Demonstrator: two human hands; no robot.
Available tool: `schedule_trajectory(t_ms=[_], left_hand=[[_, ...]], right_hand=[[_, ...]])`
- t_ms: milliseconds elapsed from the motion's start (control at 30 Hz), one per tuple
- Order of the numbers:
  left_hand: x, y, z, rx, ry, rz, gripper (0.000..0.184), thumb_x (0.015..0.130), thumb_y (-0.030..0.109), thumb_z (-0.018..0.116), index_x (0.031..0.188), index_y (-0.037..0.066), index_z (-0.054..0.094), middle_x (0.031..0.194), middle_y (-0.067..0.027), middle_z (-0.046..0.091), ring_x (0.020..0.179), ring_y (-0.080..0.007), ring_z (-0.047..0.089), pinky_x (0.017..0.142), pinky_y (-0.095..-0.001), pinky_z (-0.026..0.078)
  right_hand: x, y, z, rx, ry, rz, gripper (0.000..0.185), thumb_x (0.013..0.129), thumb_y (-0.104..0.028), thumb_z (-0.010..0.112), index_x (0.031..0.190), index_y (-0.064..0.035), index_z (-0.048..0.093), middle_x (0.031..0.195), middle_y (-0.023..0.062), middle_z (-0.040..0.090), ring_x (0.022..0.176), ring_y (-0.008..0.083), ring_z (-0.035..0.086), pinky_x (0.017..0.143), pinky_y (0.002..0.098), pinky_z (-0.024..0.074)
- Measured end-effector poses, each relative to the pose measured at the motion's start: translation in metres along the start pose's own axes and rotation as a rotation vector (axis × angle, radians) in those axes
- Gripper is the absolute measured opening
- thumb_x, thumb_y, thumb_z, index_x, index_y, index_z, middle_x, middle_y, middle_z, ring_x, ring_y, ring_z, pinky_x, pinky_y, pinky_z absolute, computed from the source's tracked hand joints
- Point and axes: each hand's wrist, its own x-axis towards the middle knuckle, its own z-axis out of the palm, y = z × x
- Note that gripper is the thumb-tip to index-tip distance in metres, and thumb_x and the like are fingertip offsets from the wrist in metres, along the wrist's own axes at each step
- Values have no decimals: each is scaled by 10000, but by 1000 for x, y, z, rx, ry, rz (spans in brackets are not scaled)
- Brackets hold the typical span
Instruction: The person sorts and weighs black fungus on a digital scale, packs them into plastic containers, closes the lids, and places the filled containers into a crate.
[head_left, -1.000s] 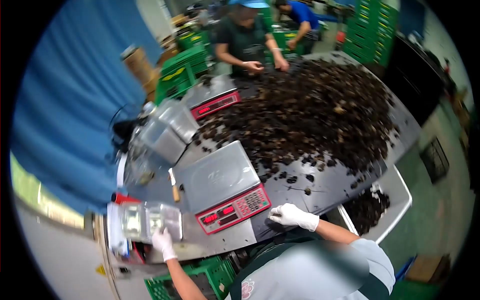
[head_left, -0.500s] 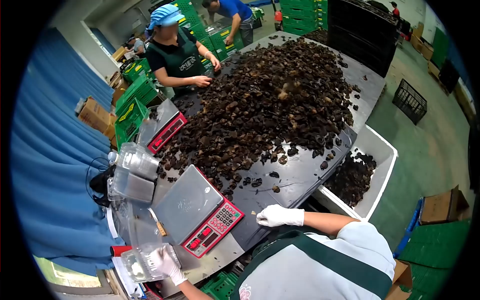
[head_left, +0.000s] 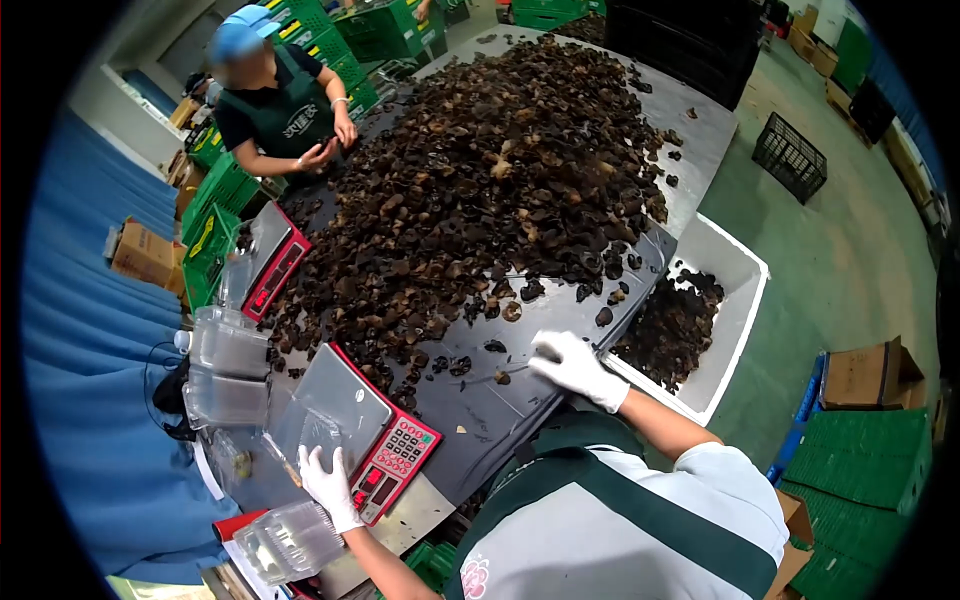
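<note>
Clear container [head_left: 318, 428] sits at the left grip [head_left: 330, 488], over the scale [head_left: 345, 388]

Partly out of sight around the worktop [head_left: 708, 120]
The dark heap [head_left: 480, 180] hides the worktop's middle, whose edge covers part of the white bin [head_left: 738, 300]. The top edge cuts off the black stack [head_left: 690, 45]. Digits on the near scale [head_left: 362, 418] are too small to read; whether the left hand [head_left: 328, 488] touches the faint clear plastic [head_left: 318, 432] cannot be told.
</note>
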Motion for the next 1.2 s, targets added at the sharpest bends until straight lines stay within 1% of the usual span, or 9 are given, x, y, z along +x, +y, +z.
schedule_trajectory(t_ms=[133,200,467,667,800,933,1100,1133,1200], left_hand=[[-15,79,14,-359,96,71,440,769,177,748,1146,14,587,1336,-179,498,1237,-336,462,1058,-433,341],[-29,132,34,-509,-33,163,483,758,175,757,1177,19,575,1350,-185,482,1256,-352,440,1078,-436,322],[-51,261,126,-482,-509,456,866,729,432,746,1422,88,358,1506,-217,242,1374,-380,261,1093,-580,185],[-37,294,164,-258,-490,603,831,771,469,692,1441,117,347,1524,-178,227,1406,-339,214,1100,-610,90],[-9,290,187,-261,-392,676,730,839,486,595,1438,139,367,1520,-160,258,1396,-327,247,1111,-581,115],[25,281,198,-193,-378,727,675,852,437,597,1431,168,381,1508,-151,288,1386,-323,272,1119,-565,123],[55,264,192,-222,-260,579,624,883,373,600,1423,141,391,1497,-152,307,1377,-314,288,1114,-540,174],[58,263,186,-264,-267,559,619,881,356,609,1418,133,396,1495,-154,308,1376,-313,290,1115,-529,180],[60,263,177,-355,-289,515,611,879,325,621,1411,122,402,1493,-158,311,1370,-318,300,1113,-518,196]], right_hand=[[5,71,-22,-207,699,1,492,800,-311,708,1174,-21,575,1307,215,520,1151,369,518,974,429,412],[15,102,-36,-272,783,158,575,820,-330,694,1268,-17,514,1404,238,418,1239,386,444,1041,444,350],[61,120,-11,-248,727,226,623,832,-336,672,1316,-7,457,1430,269,351,1294,419,359,1073,481,299],[90,105,40,-175,764,28,593,801,-270,721,1280,-19,477,1367,249,415,1237,412,395,1050,472,332],[100,78,51,51,541,99,560,816,-287,693,1285,-46,503,1354,251,444,1244,397,412,1050,462,339],[108,51,67,233,135,-109,543,849,-324,648,1299,-53,513,1377,211,453,1283,353,412,1067,433,343],[112,33,-1,-112,490,-345,250,832,-225,624,1003,-43,643,1102,145,634,972,328,593,837,407,487],[116,22,-44,10,266,-58,179,817,-164,585,954,-63,638,1034,114,640,878,321,592,778,398,492],[109,48,-69,-333,627,12,217,808,-148,558,1006,-81,615,985,101,631,876,315,574,770,408,495]])
